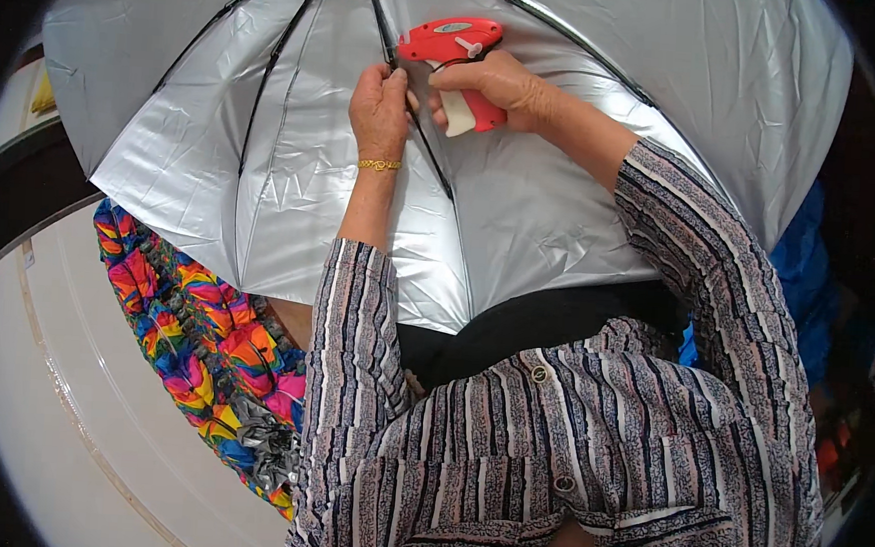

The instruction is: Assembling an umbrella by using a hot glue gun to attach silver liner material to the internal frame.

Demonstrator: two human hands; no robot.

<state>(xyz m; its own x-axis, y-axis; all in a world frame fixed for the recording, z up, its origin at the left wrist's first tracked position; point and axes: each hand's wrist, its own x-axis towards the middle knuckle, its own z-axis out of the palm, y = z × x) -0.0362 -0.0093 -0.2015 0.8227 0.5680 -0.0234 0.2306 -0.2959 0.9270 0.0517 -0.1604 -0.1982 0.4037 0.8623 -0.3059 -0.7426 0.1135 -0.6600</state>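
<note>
A large umbrella (552, 200) lies spread over my lap, its silver lining facing up. My left hand (379, 115) is closed around one of its black ribs (432, 161), thumb and fingers pinching it near the upper middle. In my right hand (504, 85) I grip a red and white tagging gun (450, 40), fingers wrapped around its handle. The front end of the gun points left, right beside the rib and just above my left fingertips. Whether its tip touches the rib or the cloth I cannot tell.
More black ribs (258, 102) fan across the lining to the left. Bunched rainbow-coloured fabric (194, 329) lies at the lower left, beside a white curved surface (40, 390). Blue material (808, 276) hangs at the right edge.
</note>
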